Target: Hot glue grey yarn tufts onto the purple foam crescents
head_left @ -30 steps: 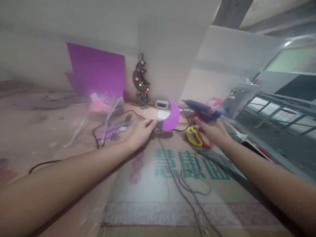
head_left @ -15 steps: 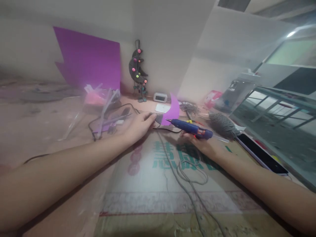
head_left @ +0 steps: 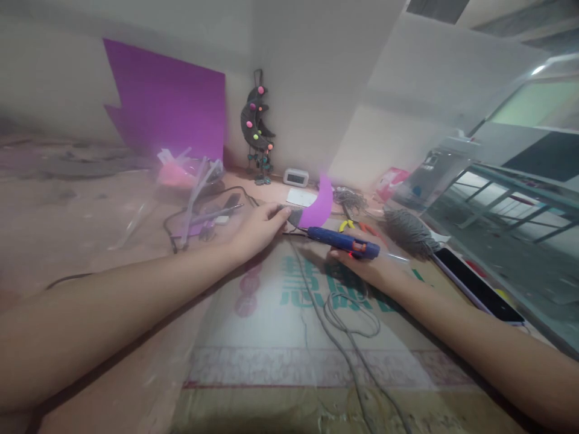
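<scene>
Between the thumb and fingers of my left hand (head_left: 265, 228) is a purple paper crescent (head_left: 320, 205), pinched at its lower end. Grey yarn (head_left: 295, 217) is wrapped around that end, and a loose grey strand (head_left: 312, 295) trails from it toward me. My right hand (head_left: 357, 262) is closed around a blue hot glue gun (head_left: 337, 240), with a clear glue stick poking out of its back. The gun's nozzle points left, at or close to the wrapped end; whether it touches I cannot tell. A small red light glows on the gun.
A grey yarn ball (head_left: 411, 232) and a phone (head_left: 479, 286) lie at the right. Behind are a small clock (head_left: 295, 176), a finished-looking grey crescent hanging (head_left: 256, 123) and a purple sheet (head_left: 172, 99). Plastic bags (head_left: 190, 175) sit at the left. Printed cardboard (head_left: 253, 337) covers the front.
The glue gun has moved slightly left and down, bringing its nozzle to the yarn-wrapped end. The left hand keeps its pinch on the crescent. The whole view has shifted slightly.
</scene>
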Demonstrator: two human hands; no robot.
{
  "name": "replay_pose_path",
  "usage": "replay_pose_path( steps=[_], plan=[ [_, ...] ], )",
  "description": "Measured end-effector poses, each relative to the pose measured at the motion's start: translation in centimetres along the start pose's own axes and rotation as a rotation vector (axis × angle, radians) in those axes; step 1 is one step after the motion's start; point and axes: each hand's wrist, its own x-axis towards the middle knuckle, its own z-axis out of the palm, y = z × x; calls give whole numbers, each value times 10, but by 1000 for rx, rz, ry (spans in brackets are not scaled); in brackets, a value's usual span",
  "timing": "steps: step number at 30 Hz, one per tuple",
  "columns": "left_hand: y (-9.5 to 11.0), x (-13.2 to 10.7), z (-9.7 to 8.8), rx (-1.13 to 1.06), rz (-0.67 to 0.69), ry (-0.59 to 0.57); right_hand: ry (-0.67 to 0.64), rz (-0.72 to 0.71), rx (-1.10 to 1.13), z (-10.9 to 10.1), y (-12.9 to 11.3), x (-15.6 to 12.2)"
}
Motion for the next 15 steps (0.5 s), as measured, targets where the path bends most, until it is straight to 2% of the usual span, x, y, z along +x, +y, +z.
replay_pose_path(
  steps=[5,15],
  plan=[
    [0,0,0,3,-2,3,-13,64,58,-1,1,1],
    [0,-1,0,1,-5,-8,-16,134,25,-1,-6,2]
  ],
)
